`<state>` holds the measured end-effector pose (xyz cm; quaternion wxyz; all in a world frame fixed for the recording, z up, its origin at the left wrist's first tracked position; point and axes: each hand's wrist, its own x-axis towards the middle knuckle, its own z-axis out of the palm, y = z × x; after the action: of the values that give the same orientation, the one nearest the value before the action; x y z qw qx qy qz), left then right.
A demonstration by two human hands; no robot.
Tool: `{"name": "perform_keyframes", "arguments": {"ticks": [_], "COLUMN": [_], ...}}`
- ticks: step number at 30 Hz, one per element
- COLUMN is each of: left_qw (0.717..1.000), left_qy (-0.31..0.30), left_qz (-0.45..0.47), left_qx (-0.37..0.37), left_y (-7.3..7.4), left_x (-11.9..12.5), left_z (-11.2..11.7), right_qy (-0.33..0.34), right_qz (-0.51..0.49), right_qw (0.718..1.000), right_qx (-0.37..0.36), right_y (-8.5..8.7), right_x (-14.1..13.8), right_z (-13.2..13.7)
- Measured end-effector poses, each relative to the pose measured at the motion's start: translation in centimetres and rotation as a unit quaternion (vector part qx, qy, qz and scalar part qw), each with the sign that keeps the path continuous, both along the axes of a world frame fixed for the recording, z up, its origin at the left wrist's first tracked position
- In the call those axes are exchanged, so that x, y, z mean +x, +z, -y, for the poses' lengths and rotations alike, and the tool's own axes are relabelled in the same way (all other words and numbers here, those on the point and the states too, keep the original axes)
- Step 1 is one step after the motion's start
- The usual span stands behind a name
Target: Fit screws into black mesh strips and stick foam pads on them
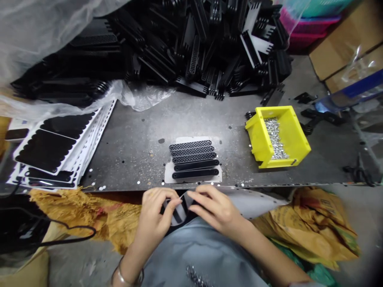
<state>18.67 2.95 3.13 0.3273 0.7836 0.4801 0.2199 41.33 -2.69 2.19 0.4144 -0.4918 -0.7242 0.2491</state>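
At the table's front edge, my left hand has thumb and forefinger closed on a thin black-and-grey strip, whose pale edge shows at the fingertips. Close beside it, my right hand has its fingers bent together at the strip's other side; what lies between those fingertips is hidden. Just beyond both hands, several slim black bars lie in a row on a pale plate. The farther bars show a lattice face, while the nearer ones are plain with a hole at the ends.
A yellow bin of small metal parts stands right on the table. Black plastic parts are heaped across the back. Black-and-white label sheets are stacked left, near clear plastic film. Orange sacks hang below the edge.
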Motion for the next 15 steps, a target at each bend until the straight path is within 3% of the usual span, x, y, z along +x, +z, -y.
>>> {"name": "perform_keyframes", "arguments": {"ticks": [4,9,12,15], "left_qw": [0.992,0.979,0.980,0.993], "left_qy": [0.036,0.004,0.045,0.044], "left_qz": [0.096,0.153,0.154,0.103], "left_qx": [-0.078,-0.135,-0.118,-0.033], "left_y": [0.3,-0.2,-0.8,-1.5], "left_x": [1.9,2.5,2.1,1.3], "left_z": [-1.1,-1.5,-1.5,-1.5], "right_qy": [0.004,0.000,0.033,0.067], "right_qz": [-0.047,-0.111,-0.099,-0.168], "right_qw": [0.999,0.993,0.994,0.979], "right_qx": [0.013,-0.025,-0.013,-0.093], "right_y": [-0.9,-0.2,0.6,1.9], "right_x": [-1.3,-0.2,0.5,2.3], "right_z": [-0.5,-1.2,-0.6,-0.1]}}
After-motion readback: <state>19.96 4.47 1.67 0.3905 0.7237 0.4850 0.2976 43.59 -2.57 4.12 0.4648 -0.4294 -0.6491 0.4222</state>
